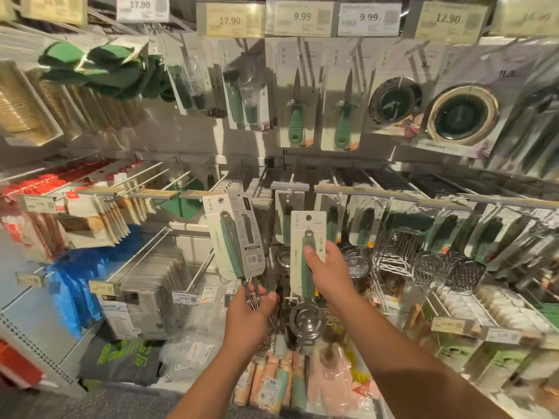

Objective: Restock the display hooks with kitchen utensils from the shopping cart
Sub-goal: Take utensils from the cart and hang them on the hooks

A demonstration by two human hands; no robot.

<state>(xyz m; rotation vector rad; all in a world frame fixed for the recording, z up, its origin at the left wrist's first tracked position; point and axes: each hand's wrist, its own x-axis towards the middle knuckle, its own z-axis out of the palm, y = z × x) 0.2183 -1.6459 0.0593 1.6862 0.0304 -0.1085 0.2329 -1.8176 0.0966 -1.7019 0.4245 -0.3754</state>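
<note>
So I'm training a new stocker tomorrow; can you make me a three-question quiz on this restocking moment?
1. True or false: the left hand holds its carded whisk by the wire end.
2. Multiple choice: the right hand grips a carded utensil with which end? A) a metal ladle-like bowl B) a fork head C) a brush
3. Fill in: the price tag above the green-handled knives reads ____.

Key:
1. True
2. A, the steel bowl hangs below the card.
3. 9.99
</note>
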